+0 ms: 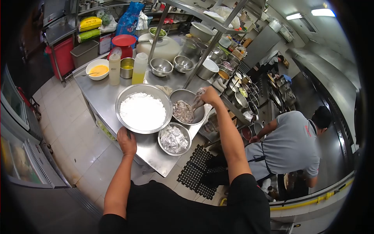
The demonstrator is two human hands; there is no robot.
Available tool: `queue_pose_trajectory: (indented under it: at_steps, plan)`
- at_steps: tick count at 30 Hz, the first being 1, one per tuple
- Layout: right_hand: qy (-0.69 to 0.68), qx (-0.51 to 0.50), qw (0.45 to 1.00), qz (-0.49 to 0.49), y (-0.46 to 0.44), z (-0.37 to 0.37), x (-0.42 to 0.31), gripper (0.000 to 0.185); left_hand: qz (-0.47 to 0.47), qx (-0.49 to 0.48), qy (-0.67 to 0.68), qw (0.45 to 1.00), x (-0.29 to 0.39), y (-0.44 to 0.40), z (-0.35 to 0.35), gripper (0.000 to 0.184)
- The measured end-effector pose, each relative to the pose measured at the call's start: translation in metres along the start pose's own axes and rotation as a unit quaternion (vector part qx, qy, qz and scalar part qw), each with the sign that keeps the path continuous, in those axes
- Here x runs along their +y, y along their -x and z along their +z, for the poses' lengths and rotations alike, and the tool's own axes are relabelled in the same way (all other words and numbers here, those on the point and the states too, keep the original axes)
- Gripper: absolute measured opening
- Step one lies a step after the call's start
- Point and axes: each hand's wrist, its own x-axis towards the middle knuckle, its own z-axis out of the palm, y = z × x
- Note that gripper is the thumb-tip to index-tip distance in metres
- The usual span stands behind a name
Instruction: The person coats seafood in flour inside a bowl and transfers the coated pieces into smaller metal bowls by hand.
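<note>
My right hand (207,97) is closed on pieces of greyish raw food just above the right side of a steel bowl (199,116); more of the same raw food (182,111) lies inside. At the near rim of a large steel bowl (168,113) of white powder (142,111), my left hand (127,141) has its fingers bent at the table edge; what they hold, if anything, is hidden. A smaller bowl (188,147) with white-coated pieces (174,139) stands in front of the raw food bowl.
On the steel table (152,156) stand a white bowl of yellow liquid (99,71), two squeeze bottles (139,68) and two small steel bowls (161,67). A shelf post (198,66) rises behind my right hand. A co-worker (290,144) bends over the stove at right.
</note>
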Motion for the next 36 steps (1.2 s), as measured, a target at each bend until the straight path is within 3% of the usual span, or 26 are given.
queue_pose_trajectory:
  at_steps: [5,7,9,11,13,17,19,21,23,25,26,31,33,36]
  plan:
    - [-0.010,-0.017,1.000,-0.022,-0.010,-0.045,-0.025,0.019,-0.010,0.007,0.006,1.000,-0.005,0.001,0.005,0.040]
    - [-0.046,-0.029,0.994,-0.099,-0.003,-0.067,-0.053,0.017,-0.001,0.024,-0.003,1.000,-0.006,0.004,0.004,0.039]
    - [-0.179,-0.080,0.978,-0.070,0.006,-0.083,-0.090,0.017,-0.012,0.013,0.004,1.000,-0.001,0.000,-0.002,0.039]
    - [-0.086,-0.061,0.990,-0.091,0.012,-0.094,-0.128,0.015,-0.013,0.023,0.001,1.000,-0.002,0.002,0.001,0.039]
    - [-0.076,-0.072,0.987,-0.124,0.011,-0.093,-0.153,0.015,-0.001,0.029,0.022,0.999,-0.002,-0.001,-0.001,0.039]
    - [-0.119,-0.133,0.966,-0.185,0.007,-0.052,-0.192,0.020,-0.013,0.024,0.022,0.999,0.002,-0.003,-0.006,0.040]
    - [-0.058,-0.155,0.977,-0.133,0.023,-0.022,-0.227,0.021,-0.015,0.033,0.020,0.999,0.003,-0.003,-0.007,0.040]
    - [-0.039,-0.178,0.973,-0.141,0.004,0.037,-0.212,0.024,-0.018,0.024,0.029,0.999,0.003,-0.004,-0.009,0.040]
    - [-0.168,-0.327,0.929,-0.030,-0.002,0.083,-0.206,0.032,-0.008,0.038,0.021,0.999,0.002,-0.003,-0.009,0.040]
    - [-0.256,-0.398,0.881,0.003,-0.007,0.122,-0.194,0.037,-0.010,0.030,0.031,0.999,0.003,-0.004,-0.010,0.040]
    - [-0.204,-0.378,0.901,-0.058,-0.006,0.130,-0.199,0.037,-0.011,0.033,0.030,0.999,0.003,-0.004,-0.011,0.040]
    - [-0.220,-0.337,0.915,-0.020,-0.002,0.136,-0.193,0.050,-0.003,0.030,0.036,0.999,-0.001,-0.003,-0.007,0.040]
    - [-0.291,-0.259,0.918,-0.074,0.002,0.146,-0.187,0.051,-0.005,0.044,0.035,0.998,0.001,-0.004,-0.006,0.039]
    - [-0.089,-0.169,0.967,-0.170,0.006,0.163,-0.176,0.050,-0.007,0.028,0.033,0.999,0.002,-0.004,-0.010,0.037]
